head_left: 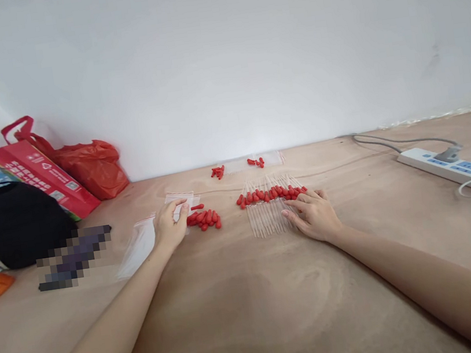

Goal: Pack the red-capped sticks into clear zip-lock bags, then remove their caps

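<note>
Head, L hand (171,226) ajar, R hand (316,217) grip unclear @droppers (263,220), tabletop (242,321) room btwn arms (121,318)

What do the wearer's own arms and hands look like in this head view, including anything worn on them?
Both the left hand and right hand are ungloved. The slender left forearm and right forearm are bare, with no sleeve, watch or bracelet in sight. Fingers show too small to rule out rings.

A bulb pile (208,217) lies left of apparent droppers (267,196), power strip (464,166) right.
</note>
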Available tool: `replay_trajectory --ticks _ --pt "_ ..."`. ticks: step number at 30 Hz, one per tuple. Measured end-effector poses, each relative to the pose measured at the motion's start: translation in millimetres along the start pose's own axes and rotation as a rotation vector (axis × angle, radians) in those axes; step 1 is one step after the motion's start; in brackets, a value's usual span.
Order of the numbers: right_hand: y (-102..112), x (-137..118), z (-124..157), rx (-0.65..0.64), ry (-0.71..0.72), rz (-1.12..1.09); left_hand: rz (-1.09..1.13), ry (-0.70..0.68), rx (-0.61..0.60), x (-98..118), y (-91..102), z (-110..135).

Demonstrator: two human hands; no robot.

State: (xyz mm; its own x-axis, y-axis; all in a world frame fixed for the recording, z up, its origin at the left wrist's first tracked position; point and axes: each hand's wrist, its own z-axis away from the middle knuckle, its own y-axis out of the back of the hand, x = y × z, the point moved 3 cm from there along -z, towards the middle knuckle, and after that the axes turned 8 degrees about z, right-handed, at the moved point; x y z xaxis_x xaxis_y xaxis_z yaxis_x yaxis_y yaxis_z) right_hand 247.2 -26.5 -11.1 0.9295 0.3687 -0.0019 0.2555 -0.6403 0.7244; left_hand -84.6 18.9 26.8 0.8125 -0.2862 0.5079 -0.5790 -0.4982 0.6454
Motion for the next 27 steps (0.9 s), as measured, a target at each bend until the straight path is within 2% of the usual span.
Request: replay_trajectory --ticks 7,14,20,25,27 --pt "-0.6 0.2 -0.5 -0.047 -0.020 0.002 -0.119 0.085 -0.309 -4.2 -19.1 -38.2" --pt "0.1 0.1 -0.2 -0.036 -0.024 -0.022 -0.233 0.173 -0.442 -15.6 -45.8 -74.6" --pt "1.4 -0.9 -0.6 -0.011 -0.029 -0.036 -0.186 0.152 -0.513 -17.2 -52.4 -76.6" --pt "0.7 -0.7 -0.7 -0.019 -0.031 -0.029 -0.073 0.127 -0.741 -9.3 -54.1 -72.0" --pt "0.4 -0.5 -0.6 -0.018 -0.029 -0.030 -0.065 0.121 -0.770 -6.7 -52.3 -71.7"
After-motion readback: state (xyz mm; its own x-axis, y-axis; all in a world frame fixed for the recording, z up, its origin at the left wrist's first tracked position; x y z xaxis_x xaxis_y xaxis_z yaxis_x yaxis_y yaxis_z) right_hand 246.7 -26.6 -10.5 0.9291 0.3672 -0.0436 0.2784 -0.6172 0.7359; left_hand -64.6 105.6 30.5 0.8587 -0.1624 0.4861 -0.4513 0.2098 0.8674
